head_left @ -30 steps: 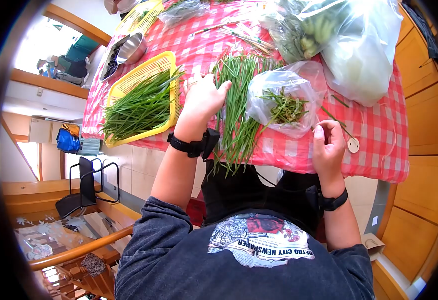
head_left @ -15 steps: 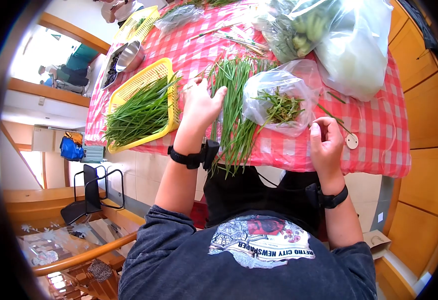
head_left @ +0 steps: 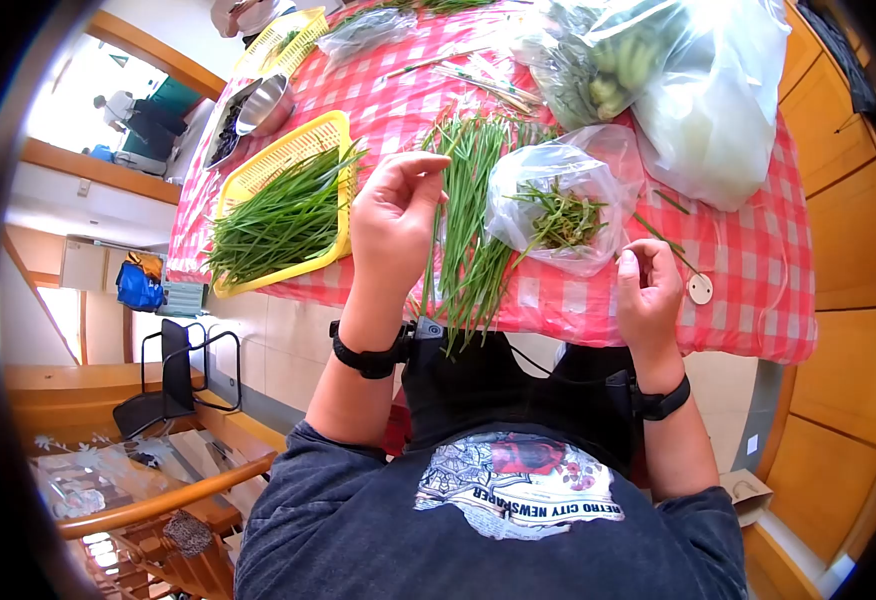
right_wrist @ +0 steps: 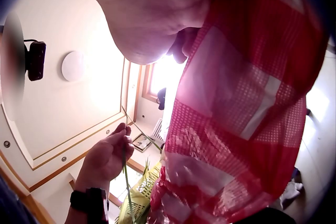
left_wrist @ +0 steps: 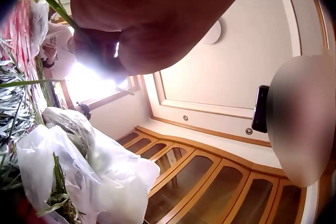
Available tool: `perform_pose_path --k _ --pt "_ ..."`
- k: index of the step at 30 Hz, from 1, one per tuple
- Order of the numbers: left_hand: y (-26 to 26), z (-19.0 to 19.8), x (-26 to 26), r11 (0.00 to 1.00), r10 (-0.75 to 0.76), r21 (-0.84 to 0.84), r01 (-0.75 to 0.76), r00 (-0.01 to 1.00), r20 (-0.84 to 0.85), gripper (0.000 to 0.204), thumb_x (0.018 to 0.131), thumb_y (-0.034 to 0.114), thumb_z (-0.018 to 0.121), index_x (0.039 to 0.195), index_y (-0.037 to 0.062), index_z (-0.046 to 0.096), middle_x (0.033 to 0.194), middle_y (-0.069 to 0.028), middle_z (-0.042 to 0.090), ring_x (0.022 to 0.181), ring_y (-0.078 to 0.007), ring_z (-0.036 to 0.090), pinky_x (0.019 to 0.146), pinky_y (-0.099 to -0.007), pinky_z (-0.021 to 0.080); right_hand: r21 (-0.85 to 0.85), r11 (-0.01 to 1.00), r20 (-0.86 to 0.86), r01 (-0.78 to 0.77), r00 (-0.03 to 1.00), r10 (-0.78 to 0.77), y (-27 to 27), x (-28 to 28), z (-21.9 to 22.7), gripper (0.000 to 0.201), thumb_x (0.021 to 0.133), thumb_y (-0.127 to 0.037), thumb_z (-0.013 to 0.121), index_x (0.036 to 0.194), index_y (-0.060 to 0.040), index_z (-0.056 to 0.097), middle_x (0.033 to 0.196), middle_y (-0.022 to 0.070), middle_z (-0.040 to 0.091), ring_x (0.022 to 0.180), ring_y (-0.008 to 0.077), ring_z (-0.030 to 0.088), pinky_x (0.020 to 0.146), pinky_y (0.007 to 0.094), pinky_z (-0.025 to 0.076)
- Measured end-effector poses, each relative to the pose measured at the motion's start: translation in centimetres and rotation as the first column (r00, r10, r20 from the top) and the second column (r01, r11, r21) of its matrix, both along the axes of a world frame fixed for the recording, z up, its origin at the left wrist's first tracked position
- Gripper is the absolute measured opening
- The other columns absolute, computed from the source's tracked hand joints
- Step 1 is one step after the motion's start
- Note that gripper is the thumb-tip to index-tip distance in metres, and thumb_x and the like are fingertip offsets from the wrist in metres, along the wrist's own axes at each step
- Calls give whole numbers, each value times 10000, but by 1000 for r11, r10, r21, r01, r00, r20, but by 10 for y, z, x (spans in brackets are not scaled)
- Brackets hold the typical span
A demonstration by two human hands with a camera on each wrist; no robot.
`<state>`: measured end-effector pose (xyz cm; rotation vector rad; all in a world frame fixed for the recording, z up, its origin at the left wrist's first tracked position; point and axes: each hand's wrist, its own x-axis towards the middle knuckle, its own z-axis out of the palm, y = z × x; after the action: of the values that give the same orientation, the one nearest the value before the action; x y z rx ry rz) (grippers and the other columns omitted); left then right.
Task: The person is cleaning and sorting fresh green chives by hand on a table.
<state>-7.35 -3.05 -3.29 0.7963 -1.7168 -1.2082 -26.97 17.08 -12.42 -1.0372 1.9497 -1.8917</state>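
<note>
My left hand point(head_left: 395, 225) is raised beside a loose pile of chives point(head_left: 473, 190), pinching a thin green chive point(left_wrist: 55, 6) between thumb and fingers. In the right wrist view the same chive runs above and below that hand. Near the table's front edge my right hand point(head_left: 651, 295) rests with loosely curled fingers, and nothing shows in it. Its fingertips are mostly hidden in its own wrist view. Between the hands lies a clear plastic bag point(head_left: 514, 185) with green and brownish trimmings point(head_left: 568, 218) inside.
Left of the pile stands a yellow basket point(head_left: 288, 150) full of chives point(head_left: 278, 220). A metal bowl point(head_left: 268, 105) is behind it. Large bags of vegetables point(head_left: 703, 130) fill the back right of the checked tablecloth point(head_left: 748, 270). A white disc point(head_left: 699, 289) lies right of my right hand.
My left hand has gone from spread fingers at the pile's left side to a pinch, its wrist turned and fingers drawn together. The right hand has stayed nearly still.
</note>
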Motion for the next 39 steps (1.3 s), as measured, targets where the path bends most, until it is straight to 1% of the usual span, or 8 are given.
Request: perform_pose_path --k 5,7,11,12,16,21,29,39 --pt "23 15 1 999 -8 -52 14 992 126 146 984 16 704 1130 9 705 989 -12 724 821 -53 632 758 -218 517 -3 1000 -35 11 999 -11 0 -2 0 92 1007 -104 639 970 -21 620 797 24 597 693 95 557 638 257 465" --pt "32 22 0 976 -3 -209 62 962 273 173 969 -4 698 1141 13 702 986 -21 727 823 -51 639 731 -231 519 -79 994 -199 -77 978 60 3 -6 -1 115 1016 -114 649 970 -14 614 800 29 602 676 98 546 628 263 461" --pt "43 22 -5 857 -12 -496 142 967 256 182 925 -33 706 1098 23 713 985 -75 738 843 -153 695 749 -295 551 -115 980 -229 -165 964 135 12 2 12 125 1020 -122 662 1008 0 637 825 45 622 644 109 535 613 252 453" --pt "47 23 -6 825 -18 -545 147 972 236 183 908 -40 712 1076 33 717 991 -107 737 860 -238 721 766 -333 566 -126 981 -153 -148 980 128 7 13 31 146 1016 -130 681 1060 8 658 851 61 643 635 111 552 602 249 460" --pt "60 24 -9 756 26 -629 183 951 308 179 909 -30 724 1073 43 720 1000 -139 733 906 -322 729 780 -389 575 -97 979 60 -179 981 185 -9 43 103 302 974 -151 763 1218 14 693 934 104 697 634 108 612 580 245 489" --pt "66 25 -10 741 -9 -630 232 942 336 192 902 -33 729 1075 49 720 994 -138 731 902 -329 725 773 -401 573 37 970 -81 -242 966 244 -20 34 101 349 918 -156 821 1207 6 711 963 110 720 652 109 640 579 267 506" --pt "66 25 -6 716 -30 -647 262 938 346 197 897 -6 750 1084 48 717 984 -140 728 881 -324 725 767 -404 573 12 969 -280 -246 930 239 -32 32 95 126 916 -51 774 1020 6 729 862 165 703 751 320 685 671 370 537" --pt "68 34 -5 926 -103 -305 222 926 363 213 1005 186 705 981 -24 727 855 -161 734 766 -296 721 704 -370 550 -111 962 -475 -250 863 170 -38 38 98 126 891 0 773 1007 2 723 853 152 700 726 317 692 634 384 545"
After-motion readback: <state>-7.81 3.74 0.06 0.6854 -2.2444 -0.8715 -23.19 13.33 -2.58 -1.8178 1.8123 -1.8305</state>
